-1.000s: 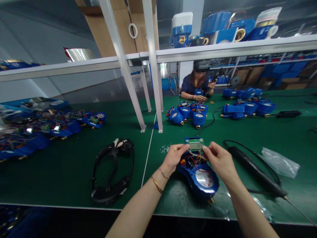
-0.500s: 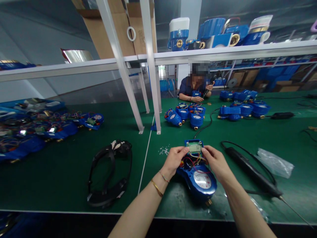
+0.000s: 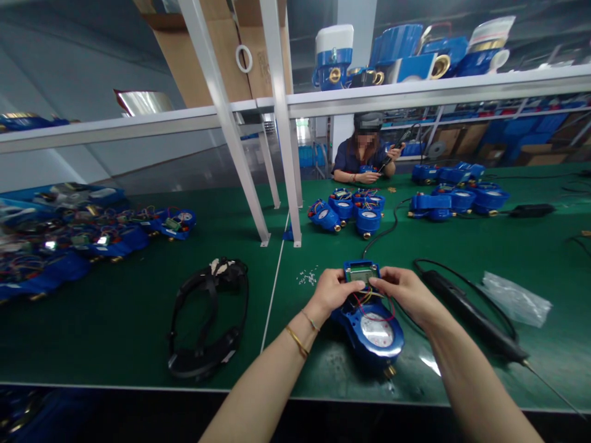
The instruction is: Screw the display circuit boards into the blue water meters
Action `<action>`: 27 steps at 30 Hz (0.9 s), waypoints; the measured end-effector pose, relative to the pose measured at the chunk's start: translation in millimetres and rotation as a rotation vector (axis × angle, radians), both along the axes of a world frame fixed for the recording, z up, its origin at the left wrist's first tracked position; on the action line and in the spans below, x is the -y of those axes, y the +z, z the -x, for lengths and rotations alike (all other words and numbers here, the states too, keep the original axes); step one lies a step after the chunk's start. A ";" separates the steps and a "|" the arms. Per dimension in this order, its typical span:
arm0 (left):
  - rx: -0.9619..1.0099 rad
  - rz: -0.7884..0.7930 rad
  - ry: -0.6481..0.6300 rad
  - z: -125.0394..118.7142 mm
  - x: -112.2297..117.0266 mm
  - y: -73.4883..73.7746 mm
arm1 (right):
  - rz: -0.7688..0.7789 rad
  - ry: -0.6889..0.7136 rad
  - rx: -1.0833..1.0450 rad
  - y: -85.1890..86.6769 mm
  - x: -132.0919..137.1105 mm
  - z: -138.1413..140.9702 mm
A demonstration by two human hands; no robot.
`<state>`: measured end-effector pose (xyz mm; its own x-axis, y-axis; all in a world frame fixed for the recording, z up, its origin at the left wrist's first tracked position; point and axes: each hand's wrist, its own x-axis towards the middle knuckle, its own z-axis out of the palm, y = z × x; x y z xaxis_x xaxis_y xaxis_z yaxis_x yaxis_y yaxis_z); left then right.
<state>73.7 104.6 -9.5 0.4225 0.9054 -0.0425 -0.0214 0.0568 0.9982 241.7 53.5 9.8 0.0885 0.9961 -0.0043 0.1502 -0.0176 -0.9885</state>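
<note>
A blue water meter [image 3: 373, 332] with a round dial lies on the green bench [image 3: 138, 295] in front of me, red and yellow wires showing at its open top. A small green display board [image 3: 361, 274] sits in the meter's far end. My left hand [image 3: 333, 290] pinches the board's left edge. My right hand [image 3: 402, 290] pinches its right edge, fingers curled over the wires.
A black electric screwdriver [image 3: 471, 317] with cable lies right of the meter, a clear plastic bag [image 3: 516, 299] beyond it. A black head strap [image 3: 207, 320] lies to the left. Several blue meters [image 3: 355, 212] stand farther back, where another person [image 3: 367, 157] works. Small screws [image 3: 307, 278] are scattered nearby.
The display board has come down from above the meter into its far end. Both hands have lowered with it and closed in over the wires.
</note>
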 end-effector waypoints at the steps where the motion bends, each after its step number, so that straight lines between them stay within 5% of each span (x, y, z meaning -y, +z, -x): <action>1: -0.002 0.000 0.000 -0.7 -0.8 -1.1 | 0.003 -0.008 -0.008 -0.6 -1.2 -0.4; 10: -0.054 -0.013 -0.063 7.0 -2.1 4.7 | 0.034 -0.067 -0.091 -6.0 -0.2 1.5; 13: -0.195 -0.178 -0.086 23.6 5.6 6.3 | 0.063 -0.080 -0.131 -11.2 0.9 -1.6; 16: -0.296 -0.323 0.089 37.2 21.4 -7.6 | 0.053 -0.111 -0.182 -17.4 1.2 -5.1; 19: -0.260 -0.226 0.253 39.4 37.6 -31.9 | 0.011 -0.121 -0.199 -21.6 2.3 -9.2; 23: -0.222 -0.215 0.258 32.7 44.9 -50.4 | 0.007 -0.049 -0.119 -20.6 5.5 -20.7; 27: -0.221 -0.220 0.267 30.4 43.7 -46.4 | -0.003 0.082 0.138 -9.9 6.2 -31.0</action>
<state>43.2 60.8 -55.9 0.1740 0.9795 0.1010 0.2099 -0.1371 0.9681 272.7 47.3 0.0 0.0067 1.0000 0.0054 0.2850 0.0032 -0.9585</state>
